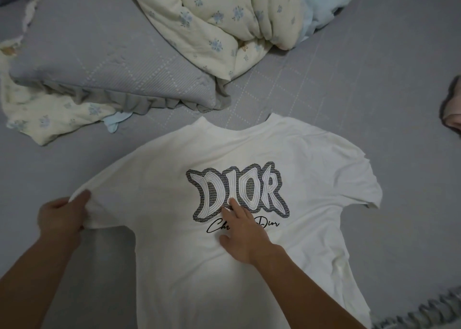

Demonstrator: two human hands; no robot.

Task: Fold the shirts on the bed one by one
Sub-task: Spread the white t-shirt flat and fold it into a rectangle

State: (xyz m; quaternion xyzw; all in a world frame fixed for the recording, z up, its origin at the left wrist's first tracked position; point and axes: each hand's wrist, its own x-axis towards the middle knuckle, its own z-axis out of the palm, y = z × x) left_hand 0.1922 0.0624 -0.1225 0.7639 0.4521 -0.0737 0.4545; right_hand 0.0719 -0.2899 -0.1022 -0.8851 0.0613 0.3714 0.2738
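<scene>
Pinching the sleeve w/ our left hand (61,219), right hand (243,236) flat, fingers straight, on the white shirt (249,291) spread on the bed (349,84). Fabric looks soft & limp; we'd grip at seams.

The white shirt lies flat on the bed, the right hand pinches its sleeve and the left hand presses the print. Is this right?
Not quite: the hands are swapped. In the head view, the left hand pinches the sleeve of the white shirt, and the right hand presses the print.
</scene>
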